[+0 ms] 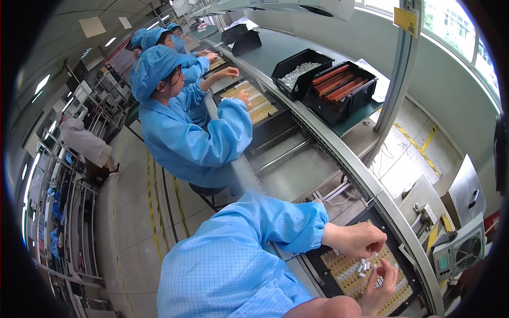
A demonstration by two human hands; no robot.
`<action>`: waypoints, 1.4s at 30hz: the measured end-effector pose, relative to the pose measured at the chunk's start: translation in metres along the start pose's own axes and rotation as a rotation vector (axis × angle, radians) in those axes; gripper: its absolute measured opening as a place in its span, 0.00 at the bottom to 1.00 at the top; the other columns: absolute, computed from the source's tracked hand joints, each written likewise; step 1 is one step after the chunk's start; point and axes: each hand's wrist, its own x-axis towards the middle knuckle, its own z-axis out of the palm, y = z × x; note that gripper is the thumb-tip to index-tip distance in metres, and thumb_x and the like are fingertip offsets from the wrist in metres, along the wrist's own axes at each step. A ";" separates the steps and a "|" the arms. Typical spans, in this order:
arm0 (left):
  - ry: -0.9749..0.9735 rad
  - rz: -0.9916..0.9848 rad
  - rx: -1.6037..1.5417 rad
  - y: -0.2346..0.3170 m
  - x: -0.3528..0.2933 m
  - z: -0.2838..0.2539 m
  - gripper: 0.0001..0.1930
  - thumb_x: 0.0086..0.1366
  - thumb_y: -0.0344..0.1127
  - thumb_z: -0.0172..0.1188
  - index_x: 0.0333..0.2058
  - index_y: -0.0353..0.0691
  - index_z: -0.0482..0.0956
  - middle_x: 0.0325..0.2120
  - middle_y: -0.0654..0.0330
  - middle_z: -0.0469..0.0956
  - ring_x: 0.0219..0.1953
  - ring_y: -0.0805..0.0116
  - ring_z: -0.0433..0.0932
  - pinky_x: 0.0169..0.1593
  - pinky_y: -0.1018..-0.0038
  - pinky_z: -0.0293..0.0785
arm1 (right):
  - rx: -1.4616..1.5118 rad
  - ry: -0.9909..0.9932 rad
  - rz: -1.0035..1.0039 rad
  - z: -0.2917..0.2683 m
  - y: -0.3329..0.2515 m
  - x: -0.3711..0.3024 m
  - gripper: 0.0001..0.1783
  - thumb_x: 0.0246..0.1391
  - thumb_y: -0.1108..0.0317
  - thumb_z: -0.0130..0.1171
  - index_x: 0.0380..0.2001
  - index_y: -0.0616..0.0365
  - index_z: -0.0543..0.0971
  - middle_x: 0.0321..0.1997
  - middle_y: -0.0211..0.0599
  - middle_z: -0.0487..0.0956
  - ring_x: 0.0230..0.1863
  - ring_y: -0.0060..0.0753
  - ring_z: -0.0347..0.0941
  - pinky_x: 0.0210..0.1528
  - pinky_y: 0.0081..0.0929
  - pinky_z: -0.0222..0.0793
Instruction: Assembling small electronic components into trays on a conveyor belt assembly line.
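Note:
My left hand [356, 239] reaches out of a blue checked sleeve over a tan pallet board [343, 286] in a black frame. Its fingers are pinched together, pointing down; what they hold, if anything, is hidden. Facing it, my right hand [383, 285] is curled over the board's near part, with a small white piece showing between thumb and fingers. Loose small white rectangular parts [363, 266] lie in a heap on the board between both hands. Rows of similar white parts [347, 276] sit in the board's slots beside the heap.
The board rests on a conveyor line with a metal rail [392, 217]. Beyond stand a black bin of small clear-white parts [303, 73] and a black bin of reddish-brown strips [342, 85]. Co-workers in blue [185, 127] work along the line. A fan unit [460, 253] stands at right.

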 end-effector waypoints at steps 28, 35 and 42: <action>0.042 0.089 -0.006 -0.001 -0.011 -0.009 0.09 0.53 0.26 0.62 0.31 0.37 0.71 0.27 0.55 0.75 0.31 0.53 0.76 0.34 0.63 0.72 | 0.115 -0.061 -0.095 -0.003 0.020 -0.011 0.12 0.51 0.78 0.68 0.40 0.59 0.83 0.38 0.43 0.80 0.42 0.42 0.77 0.47 0.34 0.73; 0.033 0.144 -0.028 0.000 -0.007 -0.010 0.05 0.57 0.26 0.62 0.32 0.38 0.75 0.30 0.57 0.75 0.33 0.56 0.78 0.35 0.66 0.74 | 0.113 0.093 -0.126 0.015 0.061 -0.019 0.12 0.49 0.84 0.64 0.38 0.61 0.81 0.36 0.43 0.76 0.34 0.32 0.76 0.38 0.24 0.75; 0.140 0.185 -0.099 -0.001 0.007 -0.003 0.02 0.52 0.25 0.63 0.27 0.36 0.80 0.27 0.56 0.78 0.31 0.58 0.80 0.36 0.68 0.75 | -0.056 0.056 -0.234 -0.020 -0.006 0.000 0.11 0.54 0.76 0.65 0.42 0.60 0.83 0.38 0.46 0.81 0.41 0.46 0.78 0.44 0.37 0.73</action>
